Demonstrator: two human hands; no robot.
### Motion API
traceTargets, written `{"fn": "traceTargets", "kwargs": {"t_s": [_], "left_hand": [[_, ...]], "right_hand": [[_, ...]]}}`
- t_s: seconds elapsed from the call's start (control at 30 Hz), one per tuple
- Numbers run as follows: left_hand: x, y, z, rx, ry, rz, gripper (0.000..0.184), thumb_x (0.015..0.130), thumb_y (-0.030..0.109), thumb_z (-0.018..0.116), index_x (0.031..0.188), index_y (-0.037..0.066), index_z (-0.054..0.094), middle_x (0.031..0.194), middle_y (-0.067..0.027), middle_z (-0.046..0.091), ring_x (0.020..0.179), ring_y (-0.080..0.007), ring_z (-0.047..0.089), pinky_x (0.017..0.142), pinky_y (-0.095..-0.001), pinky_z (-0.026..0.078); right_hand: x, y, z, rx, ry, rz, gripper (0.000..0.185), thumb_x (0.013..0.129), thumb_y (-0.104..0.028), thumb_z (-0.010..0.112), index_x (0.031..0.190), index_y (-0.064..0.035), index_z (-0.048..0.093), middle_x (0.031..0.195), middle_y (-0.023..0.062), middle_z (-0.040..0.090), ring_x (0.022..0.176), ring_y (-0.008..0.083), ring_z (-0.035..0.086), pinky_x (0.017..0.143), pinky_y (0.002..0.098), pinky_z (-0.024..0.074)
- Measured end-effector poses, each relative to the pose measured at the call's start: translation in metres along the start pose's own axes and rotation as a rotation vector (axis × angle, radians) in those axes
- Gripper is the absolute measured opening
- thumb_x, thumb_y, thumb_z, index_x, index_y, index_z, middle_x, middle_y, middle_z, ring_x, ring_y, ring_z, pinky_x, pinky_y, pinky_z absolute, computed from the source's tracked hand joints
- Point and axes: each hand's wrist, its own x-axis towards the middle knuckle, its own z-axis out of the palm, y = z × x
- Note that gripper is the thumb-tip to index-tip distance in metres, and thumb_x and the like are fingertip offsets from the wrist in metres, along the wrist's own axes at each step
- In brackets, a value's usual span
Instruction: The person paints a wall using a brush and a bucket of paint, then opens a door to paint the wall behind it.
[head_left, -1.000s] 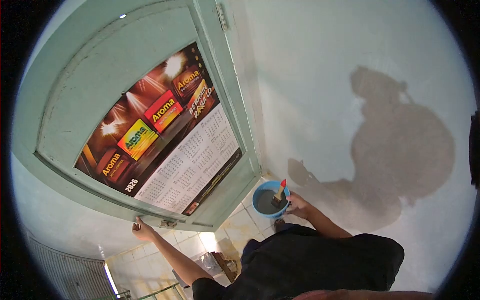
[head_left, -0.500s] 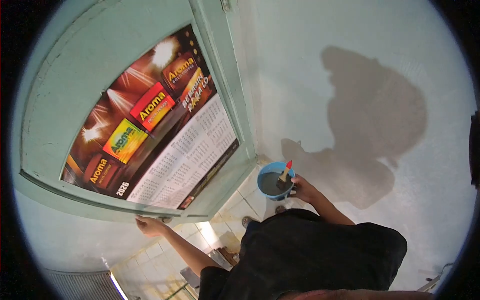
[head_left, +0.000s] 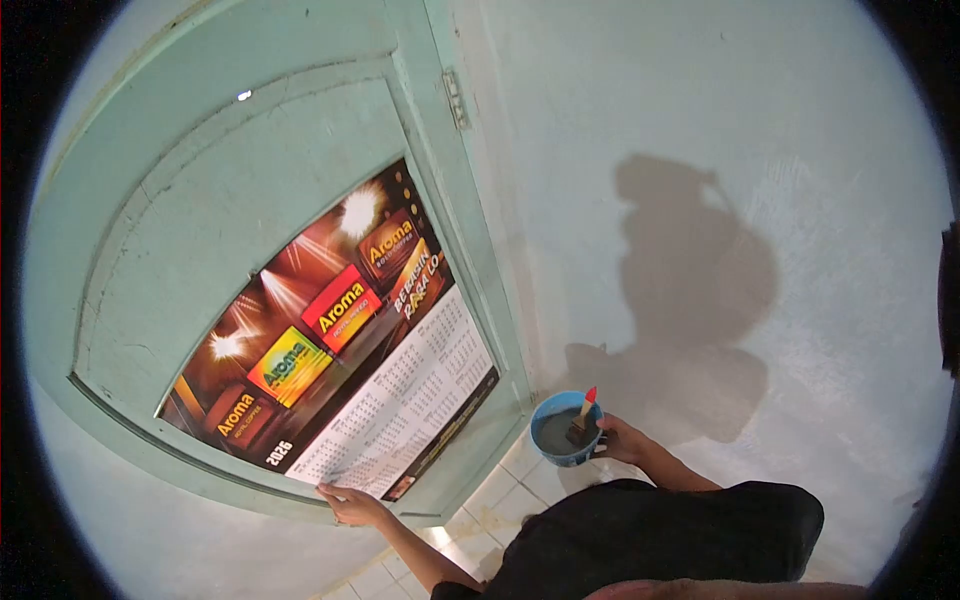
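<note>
My right hand grips the rim of a small blue bucket. Inside is a grey, wet-looking mix, and a paintbrush with a red handle tip leans upright in it near my fingers. My left hand is closed around the free edge of a pale green door, its fingertips beside the lower edge of a calendar. This calendar, printed with coffee packs and "2026", hangs on the door panel. Part of my left fingers is hidden.
A pale blue-green wall rises on the right, with my shadow on it. The door's hinge is by the wall corner. White floor tiles show below the door.
The view has shifted, so door, calendar and bucket appear lower and further right. My left hand has moved along the door edge, closer to the calendar. The bucket stays in my right hand.
</note>
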Motion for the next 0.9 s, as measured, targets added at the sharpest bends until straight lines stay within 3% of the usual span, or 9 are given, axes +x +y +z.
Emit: {"fn": "traceTargets", "kwargs": {"t_s": [0.1, 0.17, 0.23, 0.33, 0.47, 0.53, 0.77, 0.83, 0.9], "left_hand": [[-0.001, -0.001, 0.003, 0.023, -0.042, -0.044, 0.059, 0.108, 0.044, 0.044, 0.128, -0.007, 0.064, 0.123, -0.0258, 0.067, 0.108, -0.0433, 0.067, 0.091, -0.0469, 0.054], [-0.001, -0.015, 0.014, -0.005, 0.043, 0.073, 0.062, 0.108, 0.048, 0.040, 0.129, -0.005, 0.064, 0.120, -0.0275, 0.067, 0.107, -0.0457, 0.066, 0.090, -0.0497, 0.053], [0.001, -0.018, 0.017, 0.020, 0.035, 0.048, 0.061, 0.108, 0.047, 0.039, 0.130, -0.005, 0.063, 0.121, -0.0271, 0.067, 0.108, -0.0453, 0.066, 0.090, -0.0493, 0.053], [0.001, -0.017, 0.017, 0.020, -0.035, -0.012, 0.064, 0.108, 0.046, 0.038, 0.130, -0.008, 0.062, 0.135, -0.0257, 0.060, 0.119, -0.0434, 0.062, 0.098, -0.0467, 0.051], [0.003, -0.020, 0.021, 0.022, -0.056, -0.042, 0.064, 0.108, 0.047, 0.037, 0.132, -0.008, 0.061, 0.135, -0.0263, 0.060, 0.120, -0.0435, 0.061, 0.099, -0.0473, 0.051], [0.002, -0.017, 0.020, 0.022, -0.047, -0.016, 0.065, 0.108, 0.047, 0.036, 0.132, -0.009, 0.060, 0.134, -0.0267, 0.060, 0.119, -0.0440, 0.062, 0.099, -0.0483, 0.050], [-0.005, 0.010, 0.006, 0.077, -0.105, -0.068, 0.065, 0.108, 0.047, 0.036, 0.133, -0.009, 0.059, 0.133, -0.0286, 0.059, 0.114, -0.0455, 0.063, 0.096, -0.0500, 0.052], [-0.001, -0.018, 0.028, 0.073, 0.033, 0.087, 0.065, 0.108, 0.047, 0.036, 0.133, -0.009, 0.059, 0.128, -0.0306, 0.062, 0.106, -0.0466, 0.065, 0.089, -0.0520, 0.053], [-0.003, -0.017, 0.029, 0.079, 0.055, 0.109, 0.065, 0.108, 0.047, 0.037, 0.134, -0.009, 0.059, 0.124, -0.0308, 0.063, 0.103, -0.0474, 0.066, 0.087, -0.0527, 0.053]], "right_hand": [[-0.006, -0.007, -0.002, -0.012, 0.035, 0.024, 0.086, 0.081, -0.042, 0.078, 0.149, -0.0108, 0.037, 0.148, 0.0179, 0.040, 0.138, 0.0400, 0.037, 0.111, 0.0679, 0.0318], [-0.010, -0.010, -0.006, -0.008, 0.054, 0.029, 0.088, 0.080, -0.042, 0.079, 0.150, -0.0106, 0.036, 0.148, 0.0183, 0.039, 0.138, 0.0404, 0.036, 0.111, 0.0675, 0.0322], [-0.010, -0.012, -0.015, 0.001, 0.077, 0.043, 0.089, 0.080, -0.042, 0.079, 0.150, -0.0104, 0.035, 0.148, 0.0188, 0.038, 0.138, 0.0408, 0.036, 0.111, 0.0671, 0.0326], [-0.012, -0.016, -0.024, 0.005, 0.063, 0.065, 0.090, 0.079, -0.042, 0.081, 0.150, -0.0104, 0.035, 0.150, 0.0206, 0.033, 0.140, 0.0418, 0.032, 0.111, 0.0671, 0.0335], [-0.014, -0.021, -0.031, 0.004, 0.081, 0.056, 0.088, 0.079, -0.042, 0.080, 0.148, -0.0109, 0.037, 0.149, 0.0211, 0.033, 0.139, 0.0412, 0.032, 0.111, 0.0670, 0.0339], [-0.014, -0.024, -0.036, 0.019, 0.103, 0.094, 0.081, 0.082, -0.037, 0.076, 0.148, -0.0117, 0.038, 0.147, 0.0179, 0.040, 0.136, 0.0385, 0.039, 0.115, 0.0672, 0.0286], [-0.017, -0.029, -0.040, 0.008, 0.083, 0.080, 0.078, 0.083, -0.038, 0.075, 0.148, -0.0118, 0.039, 0.147, 0.0169, 0.041, 0.135, 0.0375, 0.040, 0.113, 0.0668, 0.0308], [-0.018, -0.030, -0.037, 0.005, 0.064, 0.078, 0.078, 0.083, -0.038, 0.075, 0.148, -0.0133, 0.039, 0.147, 0.0161, 0.041, 0.134, 0.0373, 0.041, 0.112, 0.0669, 0.0320], [-0.017, -0.030, -0.039, 0.019, 0.067, 0.088, 0.079, 0.083, -0.039, 0.075, 0.148, -0.0141, 0.040, 0.146, 0.0160, 0.041, 0.134, 0.0372, 0.041, 0.112, 0.0668, 0.0325]]}}
